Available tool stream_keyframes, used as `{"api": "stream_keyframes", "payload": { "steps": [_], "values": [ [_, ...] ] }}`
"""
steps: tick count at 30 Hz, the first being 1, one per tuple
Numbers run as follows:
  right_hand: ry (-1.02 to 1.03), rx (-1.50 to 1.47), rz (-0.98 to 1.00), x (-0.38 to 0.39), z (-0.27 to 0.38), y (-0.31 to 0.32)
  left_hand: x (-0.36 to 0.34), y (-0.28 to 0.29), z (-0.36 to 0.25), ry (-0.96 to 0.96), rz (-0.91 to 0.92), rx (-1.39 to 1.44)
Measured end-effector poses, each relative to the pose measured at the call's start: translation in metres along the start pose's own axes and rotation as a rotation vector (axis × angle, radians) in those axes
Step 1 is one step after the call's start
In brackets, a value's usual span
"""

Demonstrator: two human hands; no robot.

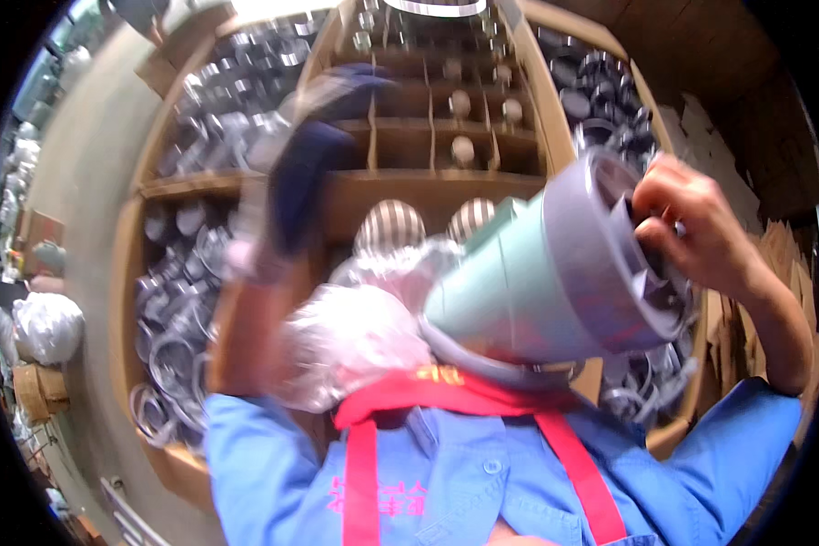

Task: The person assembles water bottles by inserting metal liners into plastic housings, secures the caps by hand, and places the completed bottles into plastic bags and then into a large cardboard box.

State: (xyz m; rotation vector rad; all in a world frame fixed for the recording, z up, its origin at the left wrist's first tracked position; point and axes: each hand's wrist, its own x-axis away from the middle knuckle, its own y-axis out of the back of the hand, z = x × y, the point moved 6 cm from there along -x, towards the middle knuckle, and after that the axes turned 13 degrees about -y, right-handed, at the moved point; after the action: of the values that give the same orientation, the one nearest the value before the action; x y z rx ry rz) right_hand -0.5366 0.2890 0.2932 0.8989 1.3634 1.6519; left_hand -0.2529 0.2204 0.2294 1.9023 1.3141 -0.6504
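My bare right hand (687, 218) has its fingers curled onto the end of a large tapered plastic housing. This housing (510, 282) has a pale green body and a wide grey ring (601, 264) with ribs inside. It lies tilted in front of my chest, its narrower end toward the middle. On the left, my left hand (305, 177) is raised over the boxes and smeared by motion. It looks covered by a dark blue glove with a pale cuff. Whether it holds anything cannot be made out. Clear plastic bags (355, 337) bulge beside my left forearm.
Cardboard boxes of grey plastic parts (177, 309) stand at the left, with dark parts (601, 91) at the far right. A divided carton (419, 136) holding small round pieces stands ahead. Two checkered rounded things (389, 227) show below it. Concrete floor (91, 182) runs along the left.
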Motion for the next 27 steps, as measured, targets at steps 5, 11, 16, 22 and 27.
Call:
{"api": "stream_keyframes", "payload": {
  "steps": [5,11,16,22,27],
  "values": [
    [0.515,0.317,-0.130,0.016,0.001,0.009,0.084,0.065,0.021,0.396,0.046,0.338],
    [0.710,0.398,-0.117,-0.008,0.025,0.016,0.134,0.061,0.016,0.648,0.159,0.079],
    [0.156,0.187,0.134,0.008,-0.019,-0.002,0.149,0.077,-0.015,0.579,-0.161,0.520],
    [-0.301,-0.211,0.161,-0.038,-0.061,-0.025,0.181,0.010,0.013,1.158,0.484,0.239],
    [0.014,-0.170,-0.223,-0.073,-0.007,-0.013,-0.006,0.044,0.111,-0.034,-0.179,1.190]
  ]
}}
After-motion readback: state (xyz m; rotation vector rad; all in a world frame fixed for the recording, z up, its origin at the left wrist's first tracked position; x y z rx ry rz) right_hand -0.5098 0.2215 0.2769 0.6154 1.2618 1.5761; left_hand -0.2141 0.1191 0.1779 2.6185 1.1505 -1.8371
